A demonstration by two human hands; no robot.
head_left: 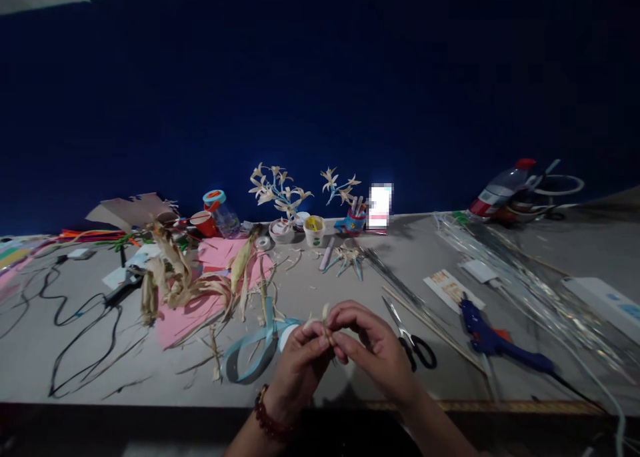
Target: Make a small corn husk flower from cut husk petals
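Note:
My left hand (307, 350) and my right hand (373, 344) meet over the front of the table, the fingertips of both pinched on a small pale corn husk flower (325, 314). Its petals stick up between the fingers; its lower end is hidden by them. Beside my left hand a light blue ribbon (245, 360) lies in loose loops, its roll partly covered by that hand. Black-handled scissors (407, 337) lie just right of my right hand, blades pointing away. Beyond the hands, several finished husk blossoms with blue stems (347, 260) rest on the table.
Dried corn husks (175, 277) and pink paper (170, 324) spread over the left side, near black cables (55, 347). Husk flower branches (280, 194) stand in a cup at the back. On the right lie wires (400, 277), a blue glue gun (500, 344) and clear plastic wrapping (530, 297).

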